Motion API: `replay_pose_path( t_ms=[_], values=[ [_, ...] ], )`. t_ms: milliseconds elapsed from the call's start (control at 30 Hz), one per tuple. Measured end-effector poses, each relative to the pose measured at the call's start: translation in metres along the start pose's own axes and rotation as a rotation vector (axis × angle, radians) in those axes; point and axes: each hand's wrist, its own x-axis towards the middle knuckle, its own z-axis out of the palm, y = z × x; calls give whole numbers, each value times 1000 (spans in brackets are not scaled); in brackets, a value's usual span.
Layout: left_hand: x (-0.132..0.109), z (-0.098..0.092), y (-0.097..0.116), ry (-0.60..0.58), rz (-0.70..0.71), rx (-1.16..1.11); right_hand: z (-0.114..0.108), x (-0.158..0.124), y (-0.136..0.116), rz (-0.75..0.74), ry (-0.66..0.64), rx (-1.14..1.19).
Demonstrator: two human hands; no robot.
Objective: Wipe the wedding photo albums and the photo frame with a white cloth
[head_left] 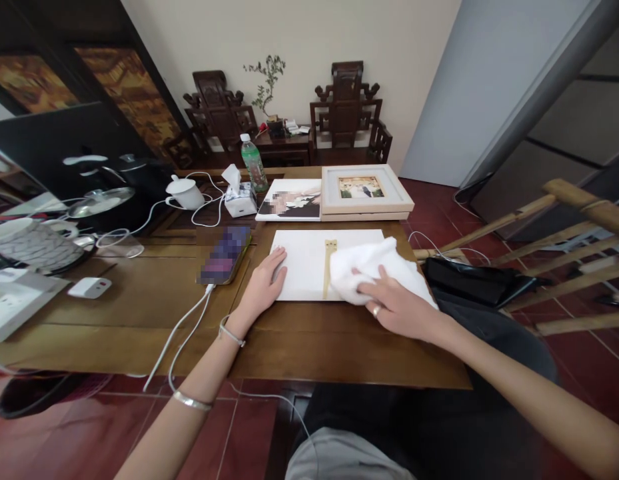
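A flat white panel lies on the wooden table, with a narrow beige strip running down its middle and small metal-looking dots at the strip's top. My left hand rests on the panel's left edge, fingers stretched out and holding nothing. In my right hand is a bunched white cloth, gripped between thumb and fingers. The cloth covers the right part of the panel and hangs over toward the table's right edge. Whether a second layer lies under the cloth is hidden.
Behind the panel sit a wood-edged picture frame and a photo print. To the left are a phone on a white cable, a tissue box, a bottle, a lidded cup and a charger.
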Motion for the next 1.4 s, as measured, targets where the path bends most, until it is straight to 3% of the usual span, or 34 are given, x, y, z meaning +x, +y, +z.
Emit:
replay_pose_path(
  t_ms=[100,233,467,600,700,800,900,1033,1133,1267,1400],
  values=[
    [0,0,1,-4,-4,-9,-11,-21,-11,-26,-137,53],
    [0,0,1,-2,-8,-8,-21,-13,5,-47,-185,116],
    [0,-1,1,-6,-10,-13,-12,56,51,98,103,218],
    [0,-1,1,-7,-13,-5,-3,98,43,121,259,267],
    [1,-1,0,-8,-9,-3,12,112,24,74,261,140],
    [1,-1,0,-7,-2,-7,29,101,1,-45,170,-2],
    [0,0,-1,-5,-2,-14,38,72,-20,-142,91,-41],
    [0,-1,1,-9,-6,-15,35,33,-43,-252,4,-57],
    [0,-1,2,-13,-6,-7,30,19,-51,-317,-66,-65],
    [0,-2,2,-16,-10,-2,25,27,-45,-325,-71,-44],
    [0,-1,0,-13,-8,3,16,57,-23,-304,-38,-34]
  ],
)
